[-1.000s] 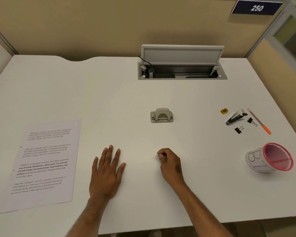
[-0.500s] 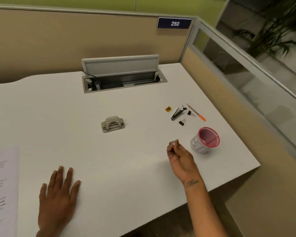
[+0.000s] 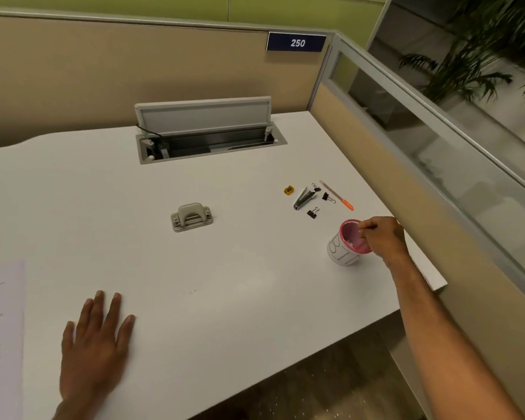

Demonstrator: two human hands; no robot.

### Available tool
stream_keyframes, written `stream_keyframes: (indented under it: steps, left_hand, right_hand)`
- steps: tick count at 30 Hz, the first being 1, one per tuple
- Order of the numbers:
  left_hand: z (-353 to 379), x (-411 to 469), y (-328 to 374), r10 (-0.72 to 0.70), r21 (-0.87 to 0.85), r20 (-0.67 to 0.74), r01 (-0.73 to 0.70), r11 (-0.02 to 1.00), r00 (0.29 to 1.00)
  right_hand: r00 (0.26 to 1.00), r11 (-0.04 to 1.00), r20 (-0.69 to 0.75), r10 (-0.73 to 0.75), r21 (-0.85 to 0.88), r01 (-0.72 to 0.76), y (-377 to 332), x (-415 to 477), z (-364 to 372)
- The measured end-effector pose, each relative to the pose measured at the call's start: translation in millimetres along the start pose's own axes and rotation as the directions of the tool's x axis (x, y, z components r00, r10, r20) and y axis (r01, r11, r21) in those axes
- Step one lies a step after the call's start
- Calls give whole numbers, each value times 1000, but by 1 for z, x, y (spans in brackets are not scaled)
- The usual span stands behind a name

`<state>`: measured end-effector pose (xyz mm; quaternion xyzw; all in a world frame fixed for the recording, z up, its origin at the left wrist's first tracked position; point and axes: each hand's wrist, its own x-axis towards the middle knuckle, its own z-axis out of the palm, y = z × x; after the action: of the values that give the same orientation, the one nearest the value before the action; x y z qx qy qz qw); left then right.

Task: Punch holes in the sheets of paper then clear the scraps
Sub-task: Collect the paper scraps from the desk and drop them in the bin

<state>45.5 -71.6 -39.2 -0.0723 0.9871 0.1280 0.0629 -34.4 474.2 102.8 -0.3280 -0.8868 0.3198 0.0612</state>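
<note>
Right hand over the pink-rimmed cup, fingertips pinched just above its mouth; whether on a scrap, cannot tell. White scraps directly below, inside. Left hand flat, fingers spread, printed sheet beside. Hole punch well apart.

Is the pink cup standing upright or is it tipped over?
Upright but tilted: the pink cup stands on the desk, its open mouth facing up, under the right hand.

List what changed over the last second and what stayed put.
The right hand lifted off the desk, fingers pinched, and travelled right to the pink-rimmed cup, now over its mouth. The left hand stayed flat on the desk; the hole punch and printed sheet stayed put.
</note>
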Motion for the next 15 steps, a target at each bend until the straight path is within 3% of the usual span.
stream_keyframes:
  steps: [5, 15]
  left_hand:
    - [-5, -2, 2, 3, -15, 13, -3, 1000, 1000]
    - [-7, -3, 3, 14, -29, -2, -14, 999, 1000]
  right_hand:
    - [998, 989, -30, -62, -137, 57, -5, -3, -4]
    - [991, 968, -34, -129, -221, 119, -16, -8, -11]
